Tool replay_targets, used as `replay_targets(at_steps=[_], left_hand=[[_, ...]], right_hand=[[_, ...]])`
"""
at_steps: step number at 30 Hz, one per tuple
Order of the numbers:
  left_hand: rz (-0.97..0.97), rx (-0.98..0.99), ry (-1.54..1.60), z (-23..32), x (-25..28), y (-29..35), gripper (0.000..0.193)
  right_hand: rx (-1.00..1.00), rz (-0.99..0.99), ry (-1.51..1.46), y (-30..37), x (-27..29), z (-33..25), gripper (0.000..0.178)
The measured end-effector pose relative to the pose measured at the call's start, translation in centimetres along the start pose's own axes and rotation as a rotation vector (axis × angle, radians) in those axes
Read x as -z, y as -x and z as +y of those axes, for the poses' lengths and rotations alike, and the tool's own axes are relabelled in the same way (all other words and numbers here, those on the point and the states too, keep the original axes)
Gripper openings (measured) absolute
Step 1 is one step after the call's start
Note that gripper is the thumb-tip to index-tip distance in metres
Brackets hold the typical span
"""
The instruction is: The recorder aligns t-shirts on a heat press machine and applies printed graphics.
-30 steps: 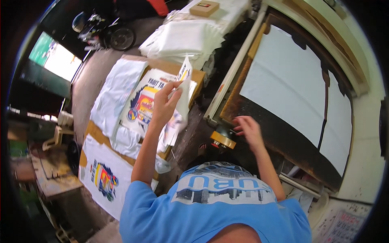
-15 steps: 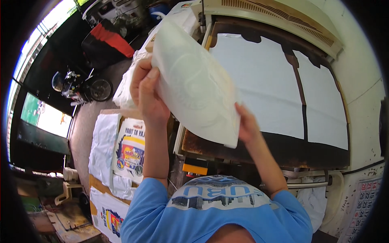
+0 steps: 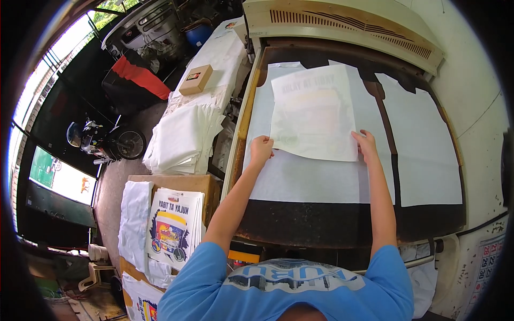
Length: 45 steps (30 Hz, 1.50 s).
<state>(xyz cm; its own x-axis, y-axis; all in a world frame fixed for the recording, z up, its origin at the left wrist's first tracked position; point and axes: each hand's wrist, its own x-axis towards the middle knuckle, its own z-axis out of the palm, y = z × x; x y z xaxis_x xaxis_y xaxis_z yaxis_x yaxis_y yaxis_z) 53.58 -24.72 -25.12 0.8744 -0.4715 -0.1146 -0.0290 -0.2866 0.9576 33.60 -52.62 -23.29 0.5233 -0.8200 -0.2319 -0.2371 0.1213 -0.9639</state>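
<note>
A translucent white print sheet [image 3: 316, 120] lies over the left one of two white cloth pieces, with a faint mirrored picture showing through. My left hand [image 3: 261, 150] pinches its near left corner. At the near right corner, my right hand [image 3: 366, 144] grips the edge between thumb and fingers. Beneath the sheet, the left cloth piece [image 3: 310, 184] is spread on the dark press bed [image 3: 316, 224]. Whether the sheet's near edge fully touches the cloth, I cannot tell.
The right cloth piece [image 3: 423, 155] lies beside it on the bed. A beige vented housing [image 3: 342, 27] spans the far side. To the left are a stack of white cloth [image 3: 179, 134], a small cardboard box [image 3: 196, 80], printed sheets [image 3: 174, 224] and a parked motorcycle [image 3: 110, 139].
Both hands have carried the print sheet right and away from me, from being held up and tilted to lying over the left cloth piece. The stacks on the left are now uncovered.
</note>
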Motion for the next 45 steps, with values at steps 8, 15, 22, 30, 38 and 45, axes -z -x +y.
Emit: replay_targets(at_steps=[8,15,22,30,38,45], left_hand=[[0.017,0.035,-0.093,1.1,-2.4,-3.5,0.018],[0.073,0.024,-0.219,1.7,-3.8,-5.5,0.026],[0.187,-0.157,-0.381,-0.7,-4.4,-8.9,0.030],[0.203,-0.215,-0.490,-0.8,-4.9,-8.9,0.035],[0.255,-0.288,-0.568,0.4,-4.5,-5.9,0.028],[0.126,-0.426,-0.893,0.7,-3.8,-2.7,0.026]], right_hand=[[0.173,0.103,0.214,-1.1,0.7,2.4,0.038],[0.330,0.297,0.309,-3.4,-0.2,1.3,0.028],[0.406,0.322,0.377,-6.1,-0.9,1.4,0.027],[0.426,0.334,0.519,-6.4,-0.3,2.0,0.026],[0.511,0.496,0.912,-3.4,-0.7,1.0,0.024],[0.525,0.281,1.098,-2.0,0.2,1.7,0.019]])
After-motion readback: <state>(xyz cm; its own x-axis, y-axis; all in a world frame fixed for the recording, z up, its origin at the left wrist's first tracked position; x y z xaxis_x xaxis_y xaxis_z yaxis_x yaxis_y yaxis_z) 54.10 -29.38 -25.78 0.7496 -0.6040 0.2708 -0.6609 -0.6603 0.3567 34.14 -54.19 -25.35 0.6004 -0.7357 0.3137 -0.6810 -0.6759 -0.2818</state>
